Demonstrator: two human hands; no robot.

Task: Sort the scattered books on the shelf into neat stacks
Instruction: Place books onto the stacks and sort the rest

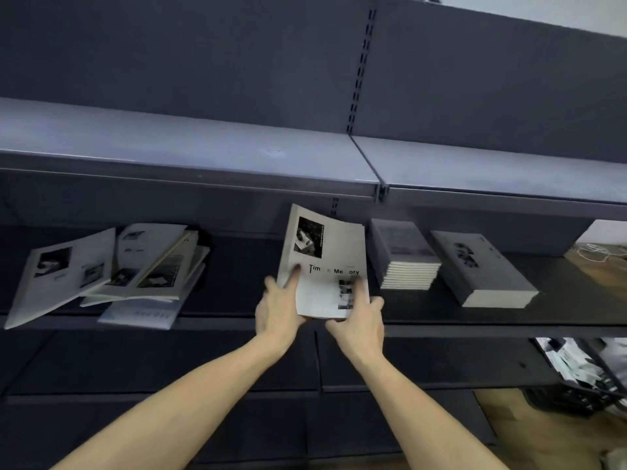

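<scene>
Paper books (324,262), held in both hands, look light and floppy. Left hand (276,310) and right hand (361,318) grip the bundle's six o'clock corners.

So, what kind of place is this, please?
Probably a bookshop or stockroom: dark metal shelving with slotted uprights, two neat stacks of identical books, and a crate of printed matter on the floor.

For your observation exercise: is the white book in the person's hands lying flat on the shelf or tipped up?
Tipped up. The white book has its top edge raised towards the upper shelf while both hands grip its lower edge.
</scene>
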